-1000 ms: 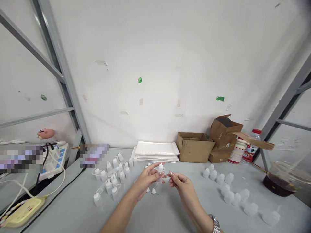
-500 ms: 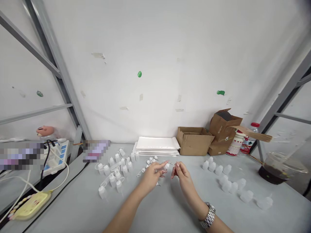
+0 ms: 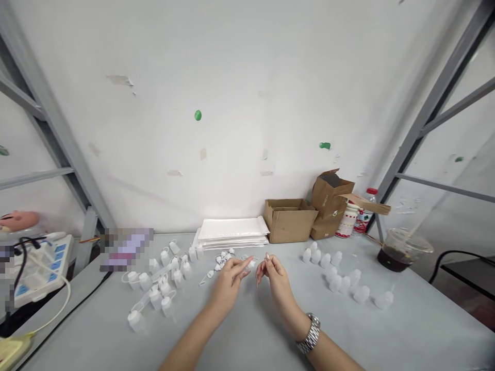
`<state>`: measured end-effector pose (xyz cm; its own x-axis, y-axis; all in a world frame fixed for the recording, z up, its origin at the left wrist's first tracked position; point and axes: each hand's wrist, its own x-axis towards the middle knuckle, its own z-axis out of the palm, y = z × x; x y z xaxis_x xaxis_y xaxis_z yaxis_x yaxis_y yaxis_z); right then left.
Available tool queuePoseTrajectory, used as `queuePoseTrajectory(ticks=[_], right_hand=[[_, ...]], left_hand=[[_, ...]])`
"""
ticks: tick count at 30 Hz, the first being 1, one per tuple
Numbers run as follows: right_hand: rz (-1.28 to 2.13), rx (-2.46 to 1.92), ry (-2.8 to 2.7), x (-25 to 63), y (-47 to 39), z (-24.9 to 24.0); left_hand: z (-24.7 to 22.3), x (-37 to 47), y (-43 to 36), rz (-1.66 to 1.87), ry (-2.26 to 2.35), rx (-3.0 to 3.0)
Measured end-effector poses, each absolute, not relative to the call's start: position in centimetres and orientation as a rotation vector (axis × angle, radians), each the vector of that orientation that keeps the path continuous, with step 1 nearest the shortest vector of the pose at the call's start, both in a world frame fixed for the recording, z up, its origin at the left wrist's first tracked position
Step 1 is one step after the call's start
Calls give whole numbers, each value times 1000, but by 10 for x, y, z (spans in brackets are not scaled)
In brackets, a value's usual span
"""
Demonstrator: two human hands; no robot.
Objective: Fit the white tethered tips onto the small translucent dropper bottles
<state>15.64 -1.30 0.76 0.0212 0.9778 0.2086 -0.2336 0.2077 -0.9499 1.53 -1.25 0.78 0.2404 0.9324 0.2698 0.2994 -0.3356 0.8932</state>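
Over the middle of the grey table, my left hand [image 3: 229,278] has its index finger and thumb on either side of a small white cap [image 3: 251,264], which looks lightly gripped. Close by on the right, my right hand [image 3: 274,273] has thumb and fingertips drawn together in a pinch; anything between them is too small to make out. Loose white caps with straps [image 3: 222,259] lie just beyond my left hand. Several small white bottles with caps [image 3: 155,298] stand to the left. On the right are several translucent bottles [image 3: 334,282] without visible caps.
White flat packets [image 3: 232,226] are stacked against the wall, beside a cardboard box [image 3: 293,226] and a brown paper bag [image 3: 328,206]. A plastic cup of dark drink [image 3: 396,257] stands far right. A blurred-out device [image 3: 129,250], a black cable and a power strip [image 3: 44,270] occupy the left.
My view has turned to the right, so the whole scene sits further left. Both hands keep nearly the same pose, and the right fingers are slightly more upright.
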Motion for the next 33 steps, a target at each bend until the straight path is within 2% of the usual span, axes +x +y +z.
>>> queuePoseTrajectory(ticks=[14,33], right_hand=[[1394,-823,-1061,157,-9,3],[1434,-742,-1053,156,-9,4]], left_hand=[[9,13,-14,1155,1146,1828],[7,8,-12,1277,1191,2021]])
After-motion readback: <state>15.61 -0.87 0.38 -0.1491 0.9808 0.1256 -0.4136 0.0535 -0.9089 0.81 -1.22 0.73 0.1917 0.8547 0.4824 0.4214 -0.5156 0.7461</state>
